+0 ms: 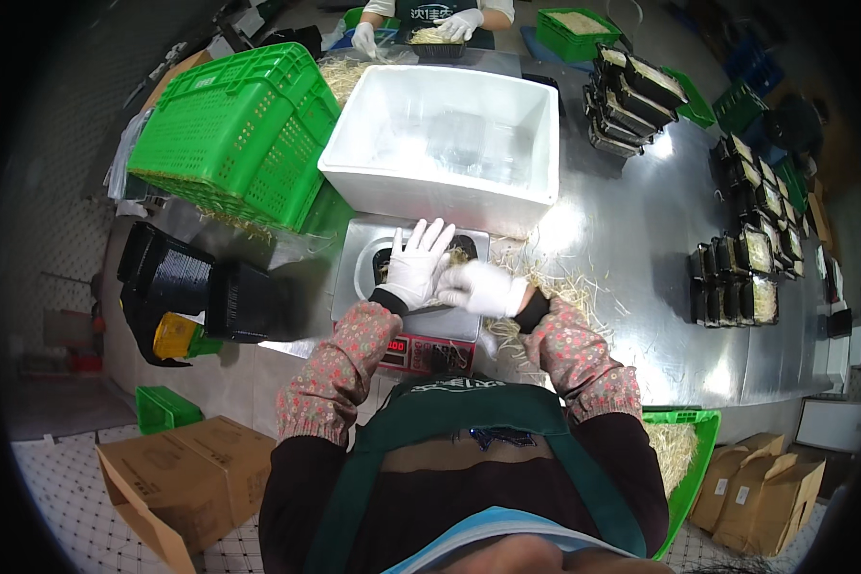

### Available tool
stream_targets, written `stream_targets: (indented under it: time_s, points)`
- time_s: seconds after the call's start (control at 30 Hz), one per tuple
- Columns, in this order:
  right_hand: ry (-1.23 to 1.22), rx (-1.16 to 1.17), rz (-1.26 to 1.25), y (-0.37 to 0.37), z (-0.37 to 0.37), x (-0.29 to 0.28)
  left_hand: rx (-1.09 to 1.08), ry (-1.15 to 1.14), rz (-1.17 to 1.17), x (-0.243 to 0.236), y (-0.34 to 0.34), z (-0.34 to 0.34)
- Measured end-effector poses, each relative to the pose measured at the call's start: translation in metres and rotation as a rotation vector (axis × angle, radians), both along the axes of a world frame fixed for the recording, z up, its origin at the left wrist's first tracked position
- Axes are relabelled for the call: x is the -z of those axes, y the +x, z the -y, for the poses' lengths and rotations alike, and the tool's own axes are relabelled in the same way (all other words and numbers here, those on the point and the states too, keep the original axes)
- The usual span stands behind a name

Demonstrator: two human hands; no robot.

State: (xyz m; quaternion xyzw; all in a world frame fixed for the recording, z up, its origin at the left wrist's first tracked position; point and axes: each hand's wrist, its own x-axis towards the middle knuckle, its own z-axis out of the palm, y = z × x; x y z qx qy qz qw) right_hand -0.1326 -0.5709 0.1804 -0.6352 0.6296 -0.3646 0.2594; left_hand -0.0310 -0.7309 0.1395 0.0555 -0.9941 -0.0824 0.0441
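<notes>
On the metal platform of a red-fronted scale (347,277) sits a small black tray (467,245), mostly hidden beneath my gloved hands. My left hand (414,268) lies over it, palm down with fingers spread. Close against its right side is my right hand (486,290), smeared by motion, so its grip does not show. Pale sprouts (564,287) with thin stems lie loose on the steel table to the right of the scale. A few of them show at the tray's edge.
A white foam box (440,196) stands right behind the scale, beside stacked green crates (230,134). Empty black trays (244,301) are piled at left. Filled trays (631,100) stand in stacks at right. Across the table, a person in white gloves (461,24) handles another tray.
</notes>
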Motion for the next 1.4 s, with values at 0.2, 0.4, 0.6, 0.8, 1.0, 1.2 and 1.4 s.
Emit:
stream_targets:
  time_s: [0.2,0.4,0.6,0.8,1.0,1.2,1.4]
  points:
    - [0.152,0.552,-0.102,-0.164,0.076,-0.029,-0.056,0.405,-0.316,-0.043,0.011,0.010]
    - [0.732,0.340,-0.850,-0.240,0.142,0.056,-0.230,0.741,-0.608,-0.091,0.053,0.023]
    - [0.602,0.146,-0.871,-0.238,0.154,0.060,-0.442,1.086,-0.694,-0.062,0.097,0.038]
    - [0.436,0.157,-0.895,-0.202,0.155,0.006,-0.560,1.088,-0.826,-0.057,0.126,0.035]
    - [0.000,0.455,-0.827,-0.247,0.127,0.007,-0.583,1.145,-0.867,-0.069,0.131,0.029]
    - [0.688,0.168,-0.801,-0.245,0.132,0.005,-0.599,1.132,-0.881,-0.075,0.155,0.018]
    - [0.540,0.308,-1.172,-0.258,0.153,0.109,-0.776,1.030,-0.921,-0.060,0.193,0.010]
